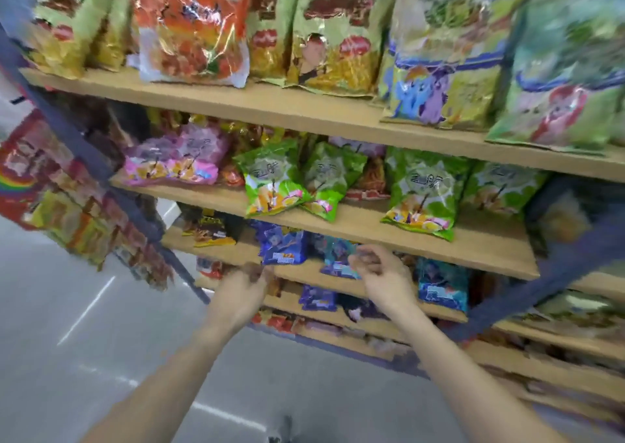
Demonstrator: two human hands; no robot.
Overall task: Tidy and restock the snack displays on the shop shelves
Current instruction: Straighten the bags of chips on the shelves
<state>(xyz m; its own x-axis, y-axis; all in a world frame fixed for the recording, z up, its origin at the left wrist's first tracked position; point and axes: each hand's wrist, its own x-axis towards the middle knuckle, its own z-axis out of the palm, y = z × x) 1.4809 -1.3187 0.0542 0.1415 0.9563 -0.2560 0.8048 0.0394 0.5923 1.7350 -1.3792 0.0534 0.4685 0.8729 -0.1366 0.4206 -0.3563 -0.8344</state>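
Note:
My left hand (245,288) hovers with loosely curled fingers just below a dark blue snack packet (282,248) on the third shelf (399,256), and holds nothing that I can see. My right hand (380,273) is at the same shelf. Its curled fingertips are at the edge of a teal-blue packet (338,260), and blur hides whether they pinch it. Another teal packet (441,283) stands to the right of that hand. Green packets (277,178) and a pink packet (176,158) sit on the shelf above.
Large green and orange bags (192,23) fill the top shelf (304,107). A blue metal upright (101,168) edges the rack at the left, with hanging packets (50,185) beyond it. Grey floor (67,324) lies at the lower left. Lower shelves (372,331) hold more small packets.

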